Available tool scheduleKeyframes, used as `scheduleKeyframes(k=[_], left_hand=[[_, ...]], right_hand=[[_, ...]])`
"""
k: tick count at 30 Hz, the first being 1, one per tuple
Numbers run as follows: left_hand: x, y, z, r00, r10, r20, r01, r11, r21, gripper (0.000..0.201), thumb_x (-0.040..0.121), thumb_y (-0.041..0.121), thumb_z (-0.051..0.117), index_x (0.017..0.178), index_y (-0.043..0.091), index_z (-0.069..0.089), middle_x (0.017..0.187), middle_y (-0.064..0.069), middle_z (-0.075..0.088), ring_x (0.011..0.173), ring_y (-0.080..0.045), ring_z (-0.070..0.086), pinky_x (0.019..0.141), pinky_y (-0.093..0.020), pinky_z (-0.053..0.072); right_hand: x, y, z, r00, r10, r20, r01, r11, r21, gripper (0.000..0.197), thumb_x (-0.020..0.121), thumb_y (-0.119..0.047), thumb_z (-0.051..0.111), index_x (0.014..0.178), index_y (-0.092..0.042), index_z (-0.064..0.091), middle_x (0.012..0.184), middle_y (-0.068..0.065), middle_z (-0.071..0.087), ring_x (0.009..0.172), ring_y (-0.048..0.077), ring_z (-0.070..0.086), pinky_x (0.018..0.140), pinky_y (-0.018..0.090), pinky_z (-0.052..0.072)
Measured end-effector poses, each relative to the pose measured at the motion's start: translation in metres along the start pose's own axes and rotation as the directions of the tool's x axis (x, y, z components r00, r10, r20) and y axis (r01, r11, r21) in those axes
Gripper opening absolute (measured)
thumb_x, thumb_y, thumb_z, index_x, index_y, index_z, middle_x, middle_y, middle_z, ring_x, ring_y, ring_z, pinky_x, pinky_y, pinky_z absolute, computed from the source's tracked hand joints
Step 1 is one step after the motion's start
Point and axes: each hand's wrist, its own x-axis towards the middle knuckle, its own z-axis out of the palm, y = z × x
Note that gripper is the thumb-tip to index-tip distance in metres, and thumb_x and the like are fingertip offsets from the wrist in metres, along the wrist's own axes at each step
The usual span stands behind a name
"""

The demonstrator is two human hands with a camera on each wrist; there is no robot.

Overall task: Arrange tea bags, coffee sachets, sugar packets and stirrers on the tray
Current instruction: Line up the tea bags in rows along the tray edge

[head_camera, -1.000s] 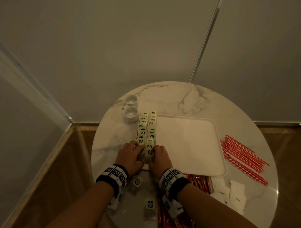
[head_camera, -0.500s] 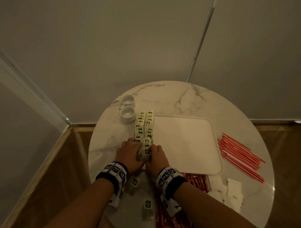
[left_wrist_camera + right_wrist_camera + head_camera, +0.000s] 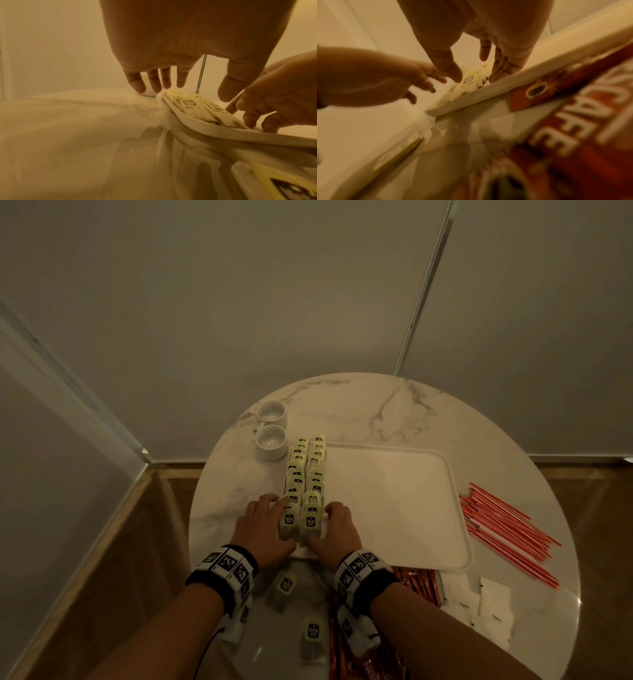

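White marble counter (image 3: 359, 412), round, carries a white tray (image 3: 394, 508) with two rows of tea bags (image 3: 306, 470) packed along its left edge. The left hand (image 3: 263, 529) lies at the tray's near-left corner, outside the rows, fingers straight and spread, their tips down by the rim; its grip is apart and holds nothing. The right hand (image 3: 337, 530) lies on the tray just right of the rows, fingers bent down with the tips on the tray floor beside the nearest tea bag, thumb toward the bags; whether it pinches one, I cannot tell. The two nearest tea bags sit between the hands.

Off the tray, two loose tea bags (image 3: 284, 590) lie on the counter between the wrists. Red coffee sachets (image 3: 416, 582) lie just at the tray's near edge, white sugar packets (image 3: 486, 601) to their right. Red stirrers (image 3: 507, 529) lie in a loose bundle right of the tray. Two white cups (image 3: 270, 429) stand beyond the tray's far-left corner.
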Motion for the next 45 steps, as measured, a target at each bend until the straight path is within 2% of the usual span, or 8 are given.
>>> scheduleKeyframes(k=[6,11,20,29,35,38,40,45], left_hand=[[-0.007,0.014,-0.01,0.996,-0.05,0.078,0.07,0.958,-0.279,0.091,0.076,0.032,0.065,0.148,0.034,0.009,0.141,-0.004,0.041,0.133,-0.028,0.029,0.106,-0.043,0.033],[-0.001,0.022,-0.012,0.994,-0.081,0.078,0.1,0.955,-0.278,0.088,0.079,0.037,0.064,0.147,0.031,0.009,0.14,-0.005,0.044,0.132,-0.026,0.031,0.102,-0.04,0.034],[0.005,0.024,-0.016,0.994,-0.083,0.077,0.102,0.953,-0.285,0.094,0.065,0.046,0.059,0.144,0.042,0.01,0.136,0.001,0.048,0.127,-0.026,0.035,0.1,-0.044,0.038],[0.013,0.018,-0.015,0.987,-0.104,0.121,0.134,0.953,-0.273,0.099,0.063,0.051,0.047,0.149,0.036,0.001,0.144,-0.003,0.04,0.132,-0.025,0.029,0.103,-0.043,0.033],[0.001,0.011,-0.019,0.996,-0.045,0.079,0.062,0.971,-0.231,0.088,0.073,0.057,0.053,0.148,0.031,0.014,0.145,-0.001,0.039,0.131,-0.026,0.033,0.104,-0.043,0.034],[-0.013,0.003,-0.01,0.997,-0.03,0.073,0.047,0.971,-0.235,0.069,0.085,0.042,0.059,0.143,0.024,0.026,0.141,-0.002,0.039,0.126,-0.02,0.038,0.106,-0.036,0.036],[-0.027,0.002,-0.003,0.997,-0.016,0.072,0.035,0.963,-0.266,0.056,0.086,0.035,0.06,0.134,0.023,0.035,0.133,0.0,0.042,0.117,-0.016,0.045,0.101,-0.03,0.041],[-0.056,-0.002,0.014,0.976,0.054,0.211,-0.037,0.996,-0.082,0.054,0.084,0.046,0.059,0.13,0.026,0.038,0.13,0.004,0.041,0.11,-0.013,0.048,0.094,-0.026,0.043]], right_hand=[[0.002,-0.006,-0.006,0.994,0.108,0.02,-0.11,0.979,0.17,0.066,0.081,-0.029,0.065,0.132,-0.025,0.025,0.123,0.008,0.057,0.1,0.025,0.061,0.084,0.035,0.052],[0.0,-0.011,-0.011,0.991,0.076,0.11,-0.092,0.985,0.145,0.063,0.083,-0.025,0.065,0.132,-0.024,0.025,0.122,0.006,0.061,0.086,0.017,0.058,0.072,0.026,0.045],[0.005,-0.012,-0.009,0.988,0.092,0.126,-0.107,0.986,0.124,0.061,0.084,-0.028,0.063,0.13,-0.025,0.023,0.121,0.007,0.061,0.085,0.019,0.061,0.069,0.027,0.047],[0.014,-0.014,-0.015,0.983,0.083,0.164,-0.105,0.986,0.133,0.06,0.086,-0.024,0.058,0.132,-0.023,0.02,0.132,0.009,0.056,0.098,0.027,0.064,0.081,0.034,0.052],[0.008,-0.01,-0.022,0.988,0.116,0.105,-0.132,0.978,0.163,0.067,0.086,-0.026,0.06,0.139,-0.025,0.019,0.136,0.006,0.05,0.109,0.026,0.059,0.091,0.036,0.05],[-0.01,-0.008,-0.03,0.992,0.015,0.128,-0.019,0.999,0.032,0.052,0.087,-0.031,0.061,0.132,-0.025,0.035,0.129,-0.001,0.049,0.106,0.017,0.055,0.091,0.03,0.048],[-0.031,-0.008,-0.034,0.959,-0.092,0.266,0.133,0.981,-0.14,0.041,0.088,-0.031,0.059,0.125,-0.024,0.045,0.123,-0.002,0.049,0.107,0.015,0.052,0.093,0.03,0.047],[-0.084,0.007,-0.036,0.764,-0.152,0.627,0.571,0.611,-0.548,0.062,0.084,-0.053,0.057,0.132,-0.017,0.043,0.131,0.009,0.042,0.12,0.03,0.035,0.103,0.047,0.035]])
